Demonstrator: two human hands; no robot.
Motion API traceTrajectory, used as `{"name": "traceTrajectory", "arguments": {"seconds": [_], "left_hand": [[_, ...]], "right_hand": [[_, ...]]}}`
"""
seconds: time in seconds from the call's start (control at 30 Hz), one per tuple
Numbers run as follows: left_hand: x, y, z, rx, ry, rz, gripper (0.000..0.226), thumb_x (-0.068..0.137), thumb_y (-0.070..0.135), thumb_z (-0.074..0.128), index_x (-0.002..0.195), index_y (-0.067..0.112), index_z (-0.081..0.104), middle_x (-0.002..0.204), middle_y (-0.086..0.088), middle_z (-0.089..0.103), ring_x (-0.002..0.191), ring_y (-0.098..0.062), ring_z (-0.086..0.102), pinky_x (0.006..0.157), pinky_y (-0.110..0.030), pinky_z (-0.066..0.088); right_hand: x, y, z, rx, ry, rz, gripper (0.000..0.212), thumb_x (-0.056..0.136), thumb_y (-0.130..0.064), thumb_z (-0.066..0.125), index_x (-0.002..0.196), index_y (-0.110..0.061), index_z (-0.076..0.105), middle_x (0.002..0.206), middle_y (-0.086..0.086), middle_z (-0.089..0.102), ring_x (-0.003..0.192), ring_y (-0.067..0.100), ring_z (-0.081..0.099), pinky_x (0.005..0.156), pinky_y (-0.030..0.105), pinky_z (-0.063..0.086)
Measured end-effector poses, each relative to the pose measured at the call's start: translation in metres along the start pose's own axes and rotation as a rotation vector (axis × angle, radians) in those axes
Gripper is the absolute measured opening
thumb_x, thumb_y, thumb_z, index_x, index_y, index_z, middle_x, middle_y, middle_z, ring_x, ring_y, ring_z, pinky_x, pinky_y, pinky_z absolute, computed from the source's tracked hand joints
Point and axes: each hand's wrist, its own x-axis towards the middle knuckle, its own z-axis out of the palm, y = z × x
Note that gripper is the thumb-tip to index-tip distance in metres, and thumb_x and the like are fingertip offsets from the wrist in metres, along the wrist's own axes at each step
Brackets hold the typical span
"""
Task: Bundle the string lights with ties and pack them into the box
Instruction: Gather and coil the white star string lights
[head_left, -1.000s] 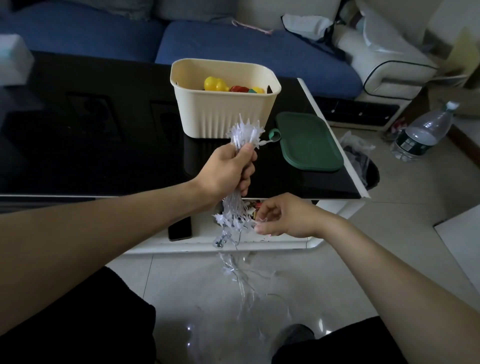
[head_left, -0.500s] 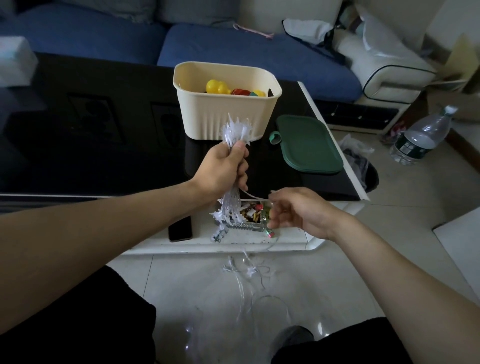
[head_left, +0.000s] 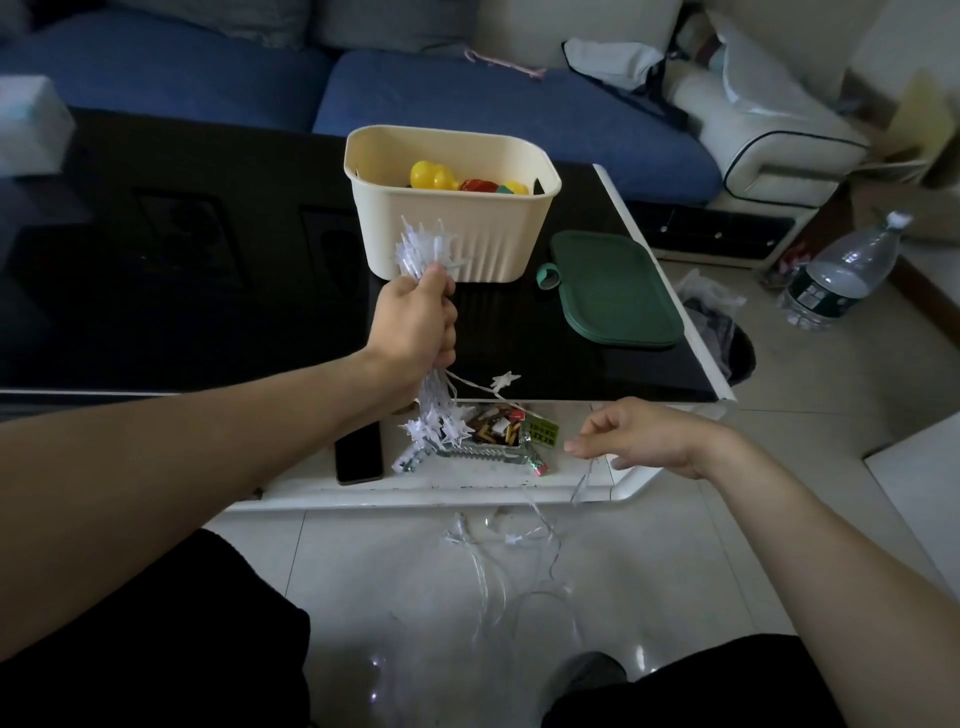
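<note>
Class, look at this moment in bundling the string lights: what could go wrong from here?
1. Loose wire trails on the floor near the foot; it could get stepped on or tangle.
2. The strand between left hand and right hand passes over the cluttered tray and may snag.

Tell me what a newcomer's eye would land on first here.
First, the left hand gripping a bunch of white star string lights in front of the cream box on the black table. Then the right hand, lower right, pinching a loose strand that trails to the floor, and the green lid lying beside the box.
</note>
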Motion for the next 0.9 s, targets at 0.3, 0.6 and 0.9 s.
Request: {"name": "traceTrajectory", "arguments": {"seconds": [0.3, 0.6, 0.9], "left_hand": [[-0.001, -0.005, 0.001, 0.018, -0.027, -0.044, 0.026, 0.103, 0.021, 0.037, 0.078, 0.016, 0.043, 0.047, 0.006, 0.03, 0.039, -0.011, 0.023, 0.039, -0.022, 0.023], [-0.004, -0.009, 0.006, 0.064, -0.081, -0.054, 0.026, 0.102, 0.021, 0.039, 0.078, 0.015, 0.045, 0.052, 0.002, 0.03, 0.042, -0.014, 0.023, 0.043, -0.025, 0.023], [-0.006, -0.015, 0.006, 0.176, -0.071, -0.078, 0.025, 0.103, 0.022, 0.038, 0.08, 0.015, 0.045, 0.052, 0.004, 0.033, 0.042, -0.011, 0.027, 0.042, -0.024, 0.026]], "right_hand": [[-0.009, 0.002, -0.01, 0.06, 0.03, 0.056, 0.027, 0.101, -0.029, 0.059, 0.098, -0.004, 0.067, 0.054, 0.0, 0.048, 0.052, 0.017, 0.059, 0.075, 0.042, 0.059], [-0.034, -0.031, -0.005, 0.49, 0.045, -0.065, 0.039, 0.085, -0.051, 0.064, 0.092, -0.013, 0.054, 0.053, -0.006, 0.025, 0.044, 0.01, 0.021, 0.044, 0.024, 0.023], [-0.029, -0.024, -0.019, 1.144, -0.24, -0.495, 0.055, 0.052, -0.003, 0.08, 0.1, -0.01, 0.055, 0.083, 0.006, 0.052, 0.068, 0.015, 0.049, 0.058, 0.025, 0.042]]}}
